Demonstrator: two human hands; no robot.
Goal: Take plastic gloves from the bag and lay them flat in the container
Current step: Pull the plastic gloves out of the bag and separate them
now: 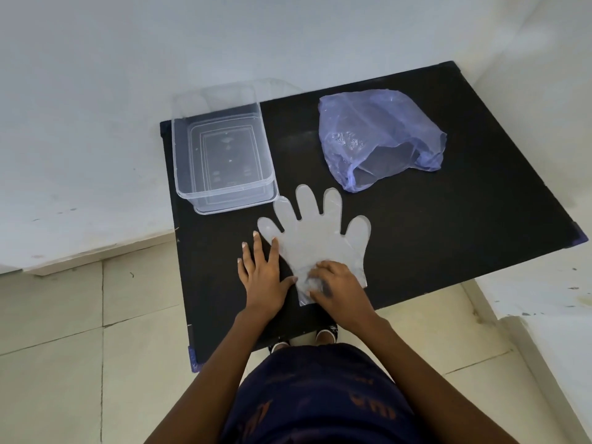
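- Black rectangular tabletop (448, 219): we stand at its near edge; it carries every item listed below.
- Clear, thin plastic glove (315, 238): spread flat on the tabletop near its front edge, five fingers fanned and pointing away from us, cuff toward us. It lies outside the container, its finger tips just beside the container's near right corner.
- Left hand (262, 277): palm down on the tabletop, fingers spread wide and gripping nothing; index finger and thumb touch the glove's left edge.
- Right hand (336, 283): resting on the glove's cuff, fingers curled inward with crinkled plastic bunched beneath them; we cannot tell whether it pinches the film or only presses on it.
- Transparent rectangular plastic container (224, 200): upright at the tabletop's left side, open at the top, nothing visible inside.
- Translucent blue-violet plastic bag (378, 133): slumped at the back right, well apart from the container, mouth open toward us; contents not clear.
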